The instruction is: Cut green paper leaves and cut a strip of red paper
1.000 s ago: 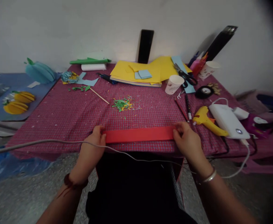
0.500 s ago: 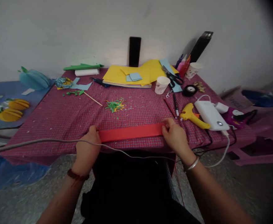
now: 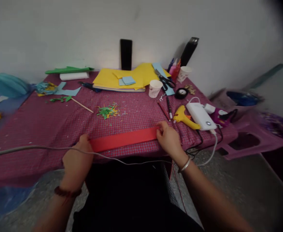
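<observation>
A long red paper strip (image 3: 124, 139) lies stretched across the front of the checkered tablecloth, tilted slightly up toward the right. Its left end is pinched in my left hand (image 3: 78, 158). At the other end, the fingers of my right hand (image 3: 169, 138) close on the strip's tip. Beyond the strip sits a heap of green, yellow and pale blue paper shreds (image 3: 107, 111). A thin wooden stick (image 3: 82, 105) lies to the left of the heap. Right of my right hand rests a yellow hot glue gun (image 3: 186, 118).
Yellow sheets (image 3: 136, 77), black scissors (image 3: 165, 80), a paper cup (image 3: 154, 88) and black tape (image 3: 181, 93) occupy the back. A white power bank (image 3: 200, 116) with cables sits at right. A grey cable (image 3: 47, 147) crosses in front of my hands.
The view has swung to the right, so the table and its things sit farther left in the picture. Both hands still hold the red strip at its ends.
</observation>
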### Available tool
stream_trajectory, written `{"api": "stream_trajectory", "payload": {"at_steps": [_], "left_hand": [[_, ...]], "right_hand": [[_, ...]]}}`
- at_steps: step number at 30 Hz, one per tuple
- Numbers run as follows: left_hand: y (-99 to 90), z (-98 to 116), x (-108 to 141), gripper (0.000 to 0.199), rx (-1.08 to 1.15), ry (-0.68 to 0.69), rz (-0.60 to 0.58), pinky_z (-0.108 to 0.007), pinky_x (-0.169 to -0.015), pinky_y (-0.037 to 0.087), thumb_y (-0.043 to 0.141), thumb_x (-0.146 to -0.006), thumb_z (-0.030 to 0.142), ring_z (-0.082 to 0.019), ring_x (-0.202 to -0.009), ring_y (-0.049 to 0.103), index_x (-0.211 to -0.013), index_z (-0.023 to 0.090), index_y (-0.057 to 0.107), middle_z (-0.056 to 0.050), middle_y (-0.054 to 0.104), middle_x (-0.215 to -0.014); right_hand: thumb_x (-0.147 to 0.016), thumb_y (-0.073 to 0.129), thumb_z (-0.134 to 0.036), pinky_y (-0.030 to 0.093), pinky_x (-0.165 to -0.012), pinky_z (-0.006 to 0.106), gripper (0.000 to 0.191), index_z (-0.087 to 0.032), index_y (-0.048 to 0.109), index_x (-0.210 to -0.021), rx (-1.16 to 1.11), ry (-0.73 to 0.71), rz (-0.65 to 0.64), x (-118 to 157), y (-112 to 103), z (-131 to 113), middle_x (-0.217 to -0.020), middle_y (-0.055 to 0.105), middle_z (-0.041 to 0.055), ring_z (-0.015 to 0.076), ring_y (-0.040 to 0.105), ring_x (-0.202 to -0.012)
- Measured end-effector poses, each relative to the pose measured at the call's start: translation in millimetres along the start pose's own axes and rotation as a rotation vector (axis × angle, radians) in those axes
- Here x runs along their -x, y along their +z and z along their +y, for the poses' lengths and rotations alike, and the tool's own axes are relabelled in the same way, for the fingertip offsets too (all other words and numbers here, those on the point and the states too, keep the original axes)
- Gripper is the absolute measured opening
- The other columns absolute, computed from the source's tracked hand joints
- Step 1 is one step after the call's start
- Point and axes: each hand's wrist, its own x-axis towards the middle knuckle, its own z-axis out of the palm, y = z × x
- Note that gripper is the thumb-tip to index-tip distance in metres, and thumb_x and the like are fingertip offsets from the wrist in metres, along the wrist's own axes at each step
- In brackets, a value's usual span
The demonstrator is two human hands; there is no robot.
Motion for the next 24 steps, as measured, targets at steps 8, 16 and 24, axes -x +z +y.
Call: {"api": "stream_trajectory", "payload": {"at_steps": [8,16,24], "left_hand": [[-5.9,0.8,1.4,0.045,-0.038,0.024,-0.028,-0.034,-0.054,0.04,0.015,-0.096,0.032,-0.031,-0.063,0.068,-0.117,0.015,0.051,-0.015,0.069,-0.076],[-4.2,0.6,-2.0,0.047,-0.045,-0.011,-0.107,-0.035,-0.061,0.044,0.014,-0.095,0.037,-0.032,-0.073,0.07,-0.124,0.019,0.047,-0.012,0.069,-0.075],[1.5,-6.6,-4.4,0.046,-0.076,0.052,-0.081,-0.037,-0.059,0.046,0.014,-0.096,0.035,-0.034,-0.069,0.07,-0.121,0.016,0.048,-0.014,0.071,-0.076]], "right_hand": [[-0.086,0.048,-0.016,0.042,-0.067,0.029,0.028,-0.017,0.058,-0.112,-0.016,0.004,0.025,1.1,-0.3,-2.1,-0.078,0.069,0.0055,0.0213,0.064,-0.072],[-0.088,0.047,-0.015,0.044,-0.072,0.03,0.031,-0.016,0.056,-0.117,-0.019,-0.022,0.041,1.5,1.7,-0.9,-0.083,0.07,0.0066,0.022,0.065,-0.077],[-0.09,0.045,-0.013,0.045,-0.073,0.029,0.032,-0.016,0.055,-0.12,-0.054,-0.03,0.018,0.6,-1.2,-2.0,-0.091,0.072,0.0073,0.0213,0.066,-0.08]]}}
